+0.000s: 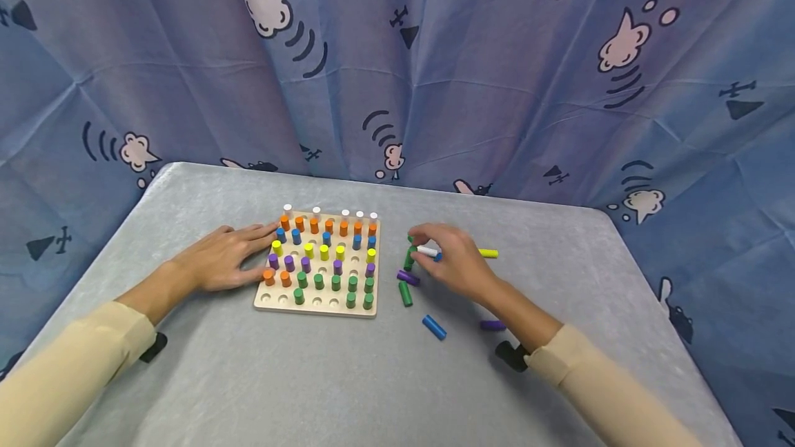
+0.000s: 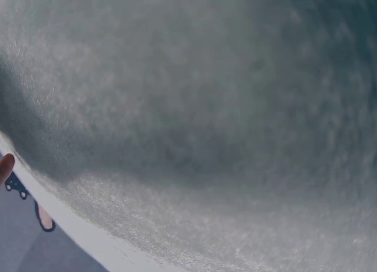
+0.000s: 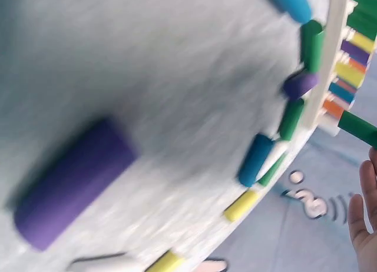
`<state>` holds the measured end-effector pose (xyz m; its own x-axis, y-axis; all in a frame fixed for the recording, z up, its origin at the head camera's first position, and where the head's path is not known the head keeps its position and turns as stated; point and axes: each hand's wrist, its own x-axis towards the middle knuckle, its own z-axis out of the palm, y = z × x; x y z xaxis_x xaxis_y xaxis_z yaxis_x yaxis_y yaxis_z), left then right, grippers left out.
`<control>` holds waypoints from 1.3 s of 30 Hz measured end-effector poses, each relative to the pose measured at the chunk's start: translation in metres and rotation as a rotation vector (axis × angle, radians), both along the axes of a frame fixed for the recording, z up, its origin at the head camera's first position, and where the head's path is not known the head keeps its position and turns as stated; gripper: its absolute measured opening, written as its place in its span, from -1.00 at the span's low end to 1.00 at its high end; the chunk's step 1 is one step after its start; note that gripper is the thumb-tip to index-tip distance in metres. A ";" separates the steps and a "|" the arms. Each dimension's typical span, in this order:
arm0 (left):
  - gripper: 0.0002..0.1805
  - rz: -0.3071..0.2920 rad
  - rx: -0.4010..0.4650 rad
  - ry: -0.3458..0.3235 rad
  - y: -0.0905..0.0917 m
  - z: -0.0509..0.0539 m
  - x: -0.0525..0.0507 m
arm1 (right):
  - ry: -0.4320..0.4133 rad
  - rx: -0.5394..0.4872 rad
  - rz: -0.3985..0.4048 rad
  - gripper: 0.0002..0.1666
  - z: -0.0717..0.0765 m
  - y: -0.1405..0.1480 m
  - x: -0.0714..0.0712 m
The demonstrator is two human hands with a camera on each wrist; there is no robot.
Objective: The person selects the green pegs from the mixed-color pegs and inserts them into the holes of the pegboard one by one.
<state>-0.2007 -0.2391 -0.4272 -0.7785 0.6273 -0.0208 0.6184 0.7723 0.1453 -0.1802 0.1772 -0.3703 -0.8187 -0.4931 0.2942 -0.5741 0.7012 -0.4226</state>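
The pegboard (image 1: 329,310) is mostly filled, my left hand (image 1: 226,259) lies spread beside it, my right hand (image 1: 456,261) pinches a green peg (image 3: 359,129), and loose pegs (image 1: 434,327) remain.

In the head view, soft, even light falls on the table (image 1: 298,378) and curtain (image 1: 459,54), with faint shadows beside the sleeves (image 1: 81,364). The left wrist view is dim and hazy, darkest at upper right, with pale glare along the table's edge. In the right wrist view, the nearest purple peg (image 3: 73,186) blurs, and the table's edge bows with lens distortion.
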 end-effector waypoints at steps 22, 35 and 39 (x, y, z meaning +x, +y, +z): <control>-0.22 -0.002 0.002 0.009 -0.001 0.003 0.002 | 0.005 -0.067 0.240 -0.62 0.017 -0.071 0.025; -0.21 -0.010 0.005 0.019 -0.001 0.000 0.002 | -0.025 -0.047 0.341 -0.64 -0.001 -0.094 0.028; -0.21 -0.009 0.004 0.026 -0.001 -0.001 0.002 | -0.052 -0.028 0.341 -0.64 -0.008 -0.095 0.029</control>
<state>-0.1990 -0.2405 -0.4278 -0.7729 0.6345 0.0018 0.6291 0.7660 0.1325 -0.1512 0.0818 -0.3781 -0.6225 -0.7332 0.2737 -0.7508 0.4606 -0.4735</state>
